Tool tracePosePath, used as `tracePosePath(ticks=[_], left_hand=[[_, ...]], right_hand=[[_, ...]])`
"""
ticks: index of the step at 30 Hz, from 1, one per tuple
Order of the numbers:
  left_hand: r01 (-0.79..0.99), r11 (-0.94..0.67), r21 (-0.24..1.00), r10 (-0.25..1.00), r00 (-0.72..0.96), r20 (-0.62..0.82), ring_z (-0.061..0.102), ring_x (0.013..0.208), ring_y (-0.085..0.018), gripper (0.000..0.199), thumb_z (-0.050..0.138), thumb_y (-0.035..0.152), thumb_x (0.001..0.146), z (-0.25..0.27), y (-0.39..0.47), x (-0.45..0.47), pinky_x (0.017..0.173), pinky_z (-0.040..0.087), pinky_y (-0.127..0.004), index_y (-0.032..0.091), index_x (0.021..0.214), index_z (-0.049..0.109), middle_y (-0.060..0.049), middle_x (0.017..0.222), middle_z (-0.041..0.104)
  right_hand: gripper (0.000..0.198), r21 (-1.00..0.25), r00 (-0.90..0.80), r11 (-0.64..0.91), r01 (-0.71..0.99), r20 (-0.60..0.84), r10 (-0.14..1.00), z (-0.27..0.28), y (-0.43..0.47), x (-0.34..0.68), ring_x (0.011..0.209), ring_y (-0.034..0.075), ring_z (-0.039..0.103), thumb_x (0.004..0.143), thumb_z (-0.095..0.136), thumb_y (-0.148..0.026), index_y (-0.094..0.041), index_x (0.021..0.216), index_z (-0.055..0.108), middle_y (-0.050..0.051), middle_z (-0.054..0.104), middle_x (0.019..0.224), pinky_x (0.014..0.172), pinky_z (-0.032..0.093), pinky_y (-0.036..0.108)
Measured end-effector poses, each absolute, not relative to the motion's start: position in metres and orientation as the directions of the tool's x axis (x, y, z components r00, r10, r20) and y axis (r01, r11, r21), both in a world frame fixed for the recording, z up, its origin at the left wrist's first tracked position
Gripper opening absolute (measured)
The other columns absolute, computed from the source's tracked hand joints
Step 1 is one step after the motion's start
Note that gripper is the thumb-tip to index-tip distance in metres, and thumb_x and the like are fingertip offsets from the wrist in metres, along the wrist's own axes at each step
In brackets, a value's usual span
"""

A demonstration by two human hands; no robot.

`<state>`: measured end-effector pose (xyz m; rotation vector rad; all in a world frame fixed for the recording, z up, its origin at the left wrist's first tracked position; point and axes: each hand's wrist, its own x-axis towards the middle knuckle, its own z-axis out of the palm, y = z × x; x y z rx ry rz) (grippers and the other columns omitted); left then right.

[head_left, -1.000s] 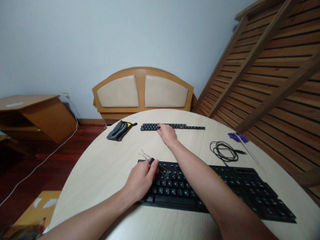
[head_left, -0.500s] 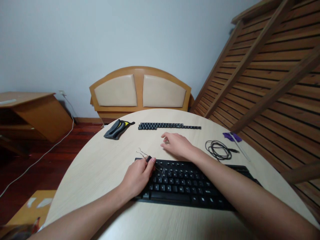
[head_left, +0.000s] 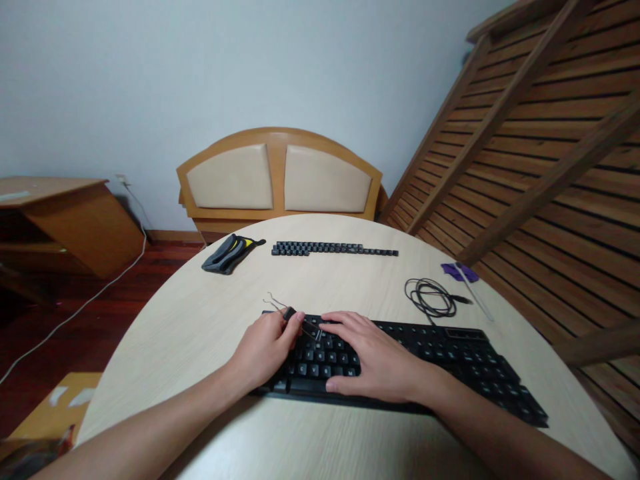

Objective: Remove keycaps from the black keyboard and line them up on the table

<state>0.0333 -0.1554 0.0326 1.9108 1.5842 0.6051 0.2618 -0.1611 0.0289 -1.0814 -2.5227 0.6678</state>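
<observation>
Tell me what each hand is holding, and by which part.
The left hand pinches a wire keycap puller by its dark handle. The right hand holds nothing; it rests flat on the black keyboard.

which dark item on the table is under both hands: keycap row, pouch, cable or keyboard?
The black keyboard. The left hand and right hand rest on its left end; the keycap row, pouch and coiled cable lie farther back, untouched.

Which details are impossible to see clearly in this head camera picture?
- Keys under the right hand: hidden by the hand.
- Lower tips of the wire puller held by the left hand: too thin against the keyboard.
- Legends on the removed keycaps: too small.
</observation>
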Motion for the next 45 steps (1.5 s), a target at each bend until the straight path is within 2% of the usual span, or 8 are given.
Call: tracePosePath(ticks=[3, 10, 20, 26, 37, 45], left_hand=[[0.722, -0.132, 0.679, 0.983, 0.185, -0.006, 0.053, 0.057, -0.018, 0.045, 0.034, 0.049, 0.096, 0.035, -0.160, 0.033, 0.056, 0.036, -0.027, 0.020, 0.066, 0.050, -0.002, 0.060, 0.057], [0.783, -0.208, 0.587, 0.972, 0.232, 0.035, 0.056, 0.058, -0.019, 0.041, 0.032, 0.044, 0.096, 0.038, -0.169, 0.038, 0.058, 0.037, -0.029, 0.020, 0.067, 0.050, -0.005, 0.064, 0.062], [0.783, -0.165, 0.599, 0.983, 0.183, 0.031, 0.049, 0.051, -0.016, 0.041, 0.033, 0.041, 0.095, 0.035, -0.164, 0.037, 0.051, 0.033, -0.027, 0.019, 0.064, 0.049, -0.004, 0.056, 0.056], [0.783, -0.172, 0.598, 0.980, 0.196, 0.026, 0.054, 0.055, -0.017, 0.041, 0.033, 0.040, 0.095, 0.035, -0.164, 0.038, 0.055, 0.036, -0.028, 0.018, 0.066, 0.051, -0.006, 0.062, 0.062], [0.873, -0.227, 0.431, 0.973, 0.224, 0.059, 0.059, 0.059, -0.021, 0.043, 0.032, 0.041, 0.097, 0.036, -0.170, 0.039, 0.058, 0.033, -0.031, 0.019, 0.066, 0.053, -0.007, 0.063, 0.063], [0.849, -0.209, 0.486, 0.976, 0.211, 0.051, 0.056, 0.055, -0.019, 0.043, 0.035, 0.040, 0.096, 0.037, -0.175, 0.041, 0.056, 0.033, -0.030, 0.019, 0.064, 0.054, -0.006, 0.061, 0.063]], right_hand=[[0.073, -0.529, -0.655, 0.609, 0.591, 0.126, 0.745, 0.026, -0.162, 0.257, 0.133, 0.028, 0.041, 0.073, 0.073, -0.053, -0.025, 0.137, 0.052, 0.008, 0.048, 0.143, 0.112, 0.033, 0.045], [0.069, -0.527, -0.629, 0.610, 0.592, 0.171, 0.758, 0.025, -0.165, 0.249, 0.131, 0.027, 0.043, 0.072, 0.075, -0.049, -0.025, 0.133, 0.054, 0.008, 0.051, 0.141, 0.111, 0.035, 0.046], [0.064, -0.528, -0.618, 0.607, 0.594, 0.183, 0.764, 0.023, -0.166, 0.251, 0.132, 0.028, 0.043, 0.072, 0.075, -0.050, -0.025, 0.128, 0.057, 0.009, 0.051, 0.142, 0.111, 0.034, 0.048], [0.058, -0.524, -0.618, 0.611, 0.593, 0.190, 0.763, 0.024, -0.166, 0.251, 0.133, 0.028, 0.043, 0.073, 0.075, -0.049, -0.026, 0.124, 0.059, 0.008, 0.052, 0.142, 0.111, 0.034, 0.049], [0.055, -0.501, -0.621, 0.622, 0.602, 0.196, 0.759, 0.024, -0.166, 0.251, 0.132, 0.027, 0.044, 0.073, 0.074, -0.049, -0.024, 0.120, 0.060, 0.009, 0.052, 0.141, 0.110, 0.035, 0.047], [0.054, -0.506, -0.621, 0.619, 0.601, 0.192, 0.760, 0.024, -0.167, 0.252, 0.133, 0.026, 0.043, 0.073, 0.076, -0.048, -0.025, 0.119, 0.060, 0.008, 0.052, 0.141, 0.111, 0.035, 0.046]])
